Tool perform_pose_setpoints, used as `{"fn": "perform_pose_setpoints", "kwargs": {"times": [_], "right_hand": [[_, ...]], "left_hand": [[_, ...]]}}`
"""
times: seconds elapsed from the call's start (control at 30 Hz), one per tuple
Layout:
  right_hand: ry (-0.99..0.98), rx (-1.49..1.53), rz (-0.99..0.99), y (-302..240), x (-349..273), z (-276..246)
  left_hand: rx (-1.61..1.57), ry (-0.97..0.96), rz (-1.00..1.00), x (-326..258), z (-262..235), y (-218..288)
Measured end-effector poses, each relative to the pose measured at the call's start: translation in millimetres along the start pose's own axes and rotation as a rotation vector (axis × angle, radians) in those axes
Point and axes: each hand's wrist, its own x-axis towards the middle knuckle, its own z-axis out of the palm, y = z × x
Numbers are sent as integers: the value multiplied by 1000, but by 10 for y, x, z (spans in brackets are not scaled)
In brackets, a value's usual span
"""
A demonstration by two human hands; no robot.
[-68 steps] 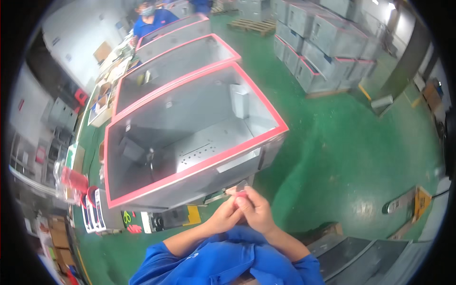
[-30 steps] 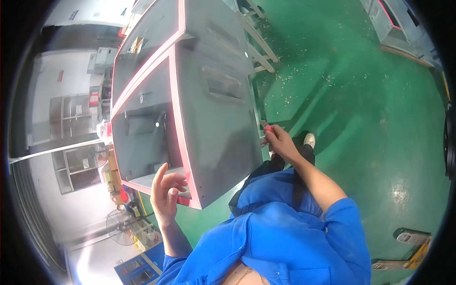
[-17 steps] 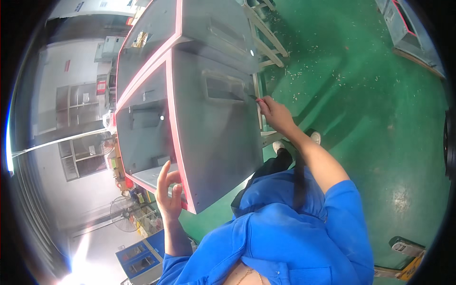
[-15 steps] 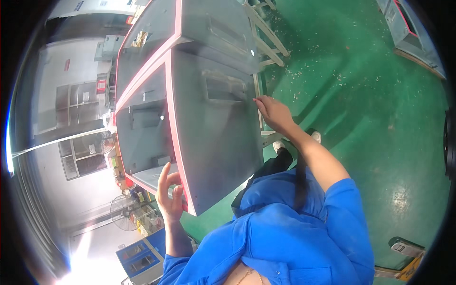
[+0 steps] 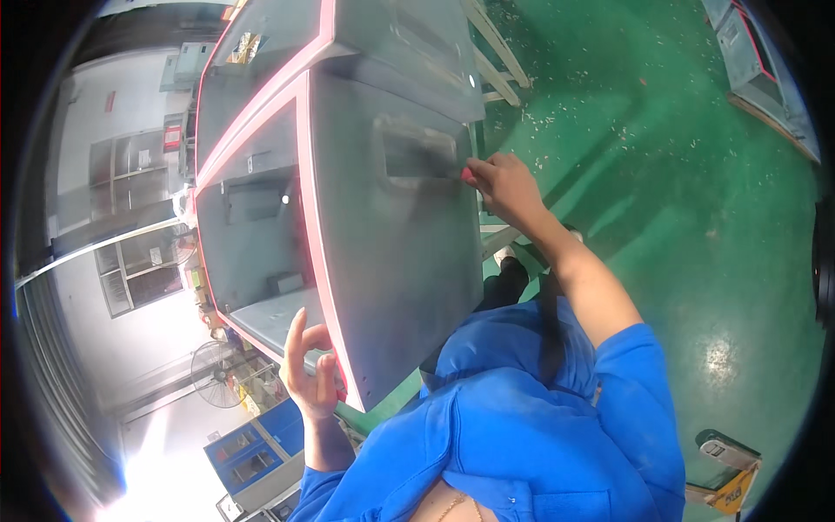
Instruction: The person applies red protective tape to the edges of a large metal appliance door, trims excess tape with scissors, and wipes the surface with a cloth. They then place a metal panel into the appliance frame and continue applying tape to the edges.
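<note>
A large grey sheet-metal cabinet (image 5: pixel 391 287) with pinkish-red strips along its front edges stands before me. Its side has a rectangular cutout (image 5: pixel 420 155). Beside that cutout, near the side's right edge, my right hand (image 5: pixel 509 187) is closed in a pinch on a small pinkish-red piece (image 5: pixel 469 176) whose kind I cannot make out. My left hand (image 5: pixel 311 374) is at the near front corner, by the front frame. Its index finger points up, the thumb and middle finger are bent and apart, and I see nothing held between them. A red patch shows beside its palm.
A second grey cabinet (image 5: pixel 409 56) adjoins at the far side. Pale stand legs (image 5: pixel 496 65) show beyond it. On the green floor (image 5: pixel 661 261) lie scattered bits. Another cabinet (image 5: pixel 765 78) is at far right, a fan (image 5: pixel 217 374) at left, and a yellow-and-grey object (image 5: pixel 735 487) at lower right.
My right hand has risen slightly in the picture, and more of the pinkish-red piece shows in its fingers. The cabinet's near corner and my left hand appear slightly lower as the view shifts.
</note>
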Motion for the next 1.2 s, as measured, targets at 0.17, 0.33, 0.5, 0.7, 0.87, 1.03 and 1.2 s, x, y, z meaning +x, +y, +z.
{"fn": "perform_pose_setpoints", "kwargs": {"times": [0.17,0.33,0.5,0.7,0.87,1.03,1.2], "right_hand": [[-1,4,37,-60,1,-22],[24,15,77,12,69,46],[-75,235,248,76,270,44],[-369,199,395,30,397,-192],[-516,74,270,27,361,-165],[-478,34,270,-49,335,-184],[-385,38,242,96,442,-94]], "left_hand": [[-19,27,6,-14,15,-3],[4,28,33,-23,14,-26],[41,32,103,-26,3,-49],[45,46,145,-16,17,-58],[39,48,146,-19,14,-44],[48,54,155,-22,10,-44],[47,55,144,-16,24,-32]]}}
